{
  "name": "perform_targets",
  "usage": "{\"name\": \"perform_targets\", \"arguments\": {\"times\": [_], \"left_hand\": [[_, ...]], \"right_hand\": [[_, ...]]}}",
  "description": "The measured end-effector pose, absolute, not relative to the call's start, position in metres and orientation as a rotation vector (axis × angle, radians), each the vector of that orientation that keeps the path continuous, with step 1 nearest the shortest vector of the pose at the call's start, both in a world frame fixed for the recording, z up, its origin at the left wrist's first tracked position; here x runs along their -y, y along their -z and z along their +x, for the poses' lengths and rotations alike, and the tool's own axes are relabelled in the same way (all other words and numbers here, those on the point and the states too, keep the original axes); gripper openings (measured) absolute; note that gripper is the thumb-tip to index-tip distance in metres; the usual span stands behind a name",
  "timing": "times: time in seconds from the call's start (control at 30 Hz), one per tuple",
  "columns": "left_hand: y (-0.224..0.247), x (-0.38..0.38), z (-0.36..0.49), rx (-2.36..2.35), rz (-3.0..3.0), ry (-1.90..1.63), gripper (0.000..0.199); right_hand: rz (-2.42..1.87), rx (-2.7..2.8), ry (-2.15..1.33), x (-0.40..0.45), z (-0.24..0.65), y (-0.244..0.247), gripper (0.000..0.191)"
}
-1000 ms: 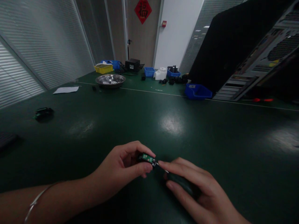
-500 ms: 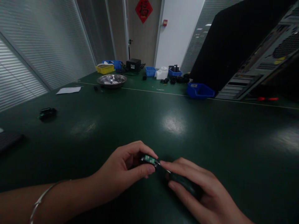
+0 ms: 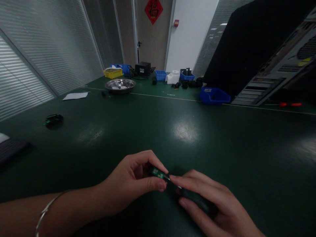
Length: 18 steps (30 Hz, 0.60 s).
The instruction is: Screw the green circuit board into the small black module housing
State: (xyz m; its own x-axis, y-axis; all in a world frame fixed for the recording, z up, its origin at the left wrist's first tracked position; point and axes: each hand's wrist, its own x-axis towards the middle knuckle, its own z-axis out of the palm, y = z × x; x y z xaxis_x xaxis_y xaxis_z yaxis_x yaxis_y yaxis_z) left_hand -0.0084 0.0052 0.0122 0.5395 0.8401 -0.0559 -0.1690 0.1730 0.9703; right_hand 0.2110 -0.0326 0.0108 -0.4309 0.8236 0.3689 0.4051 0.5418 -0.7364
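Note:
Between the thumb and fingers of my left hand [image 3: 138,174] is a small dark device with a green circuit board [image 3: 158,172] facing up. My right hand [image 3: 212,200] is closed round the dark handle of a screwdriver [image 3: 197,199], and its forefinger lies along the thin metal shaft. The shaft's end meets the near right end of the circuit board, close to my left fingertips. Its very tip is too small to make out. My fingers cover part of the device's casing.
Farther back stand a metal bowl [image 3: 120,86] with small parts, a yellow bin [image 3: 113,73] and a blue bin [image 3: 214,96]. A large computer case [image 3: 249,49] leans at the right. On the left lie a dark part with green [image 3: 53,120], a keyboard [image 3: 12,149] and paper [image 3: 75,95].
The whole view has shifted slightly. The circuit board has tilted a little in my left hand, and the screwdriver stays against its end.

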Motion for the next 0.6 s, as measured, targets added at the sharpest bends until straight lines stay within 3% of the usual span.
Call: {"name": "perform_targets", "arguments": {"times": [0.6], "left_hand": [[-0.0108,-0.0068,-0.0128,-0.637,1.170,-0.737,0.015]], "right_hand": [[-0.961,2.039,-0.821,0.0347,0.2069,-0.0160,0.044]]}}
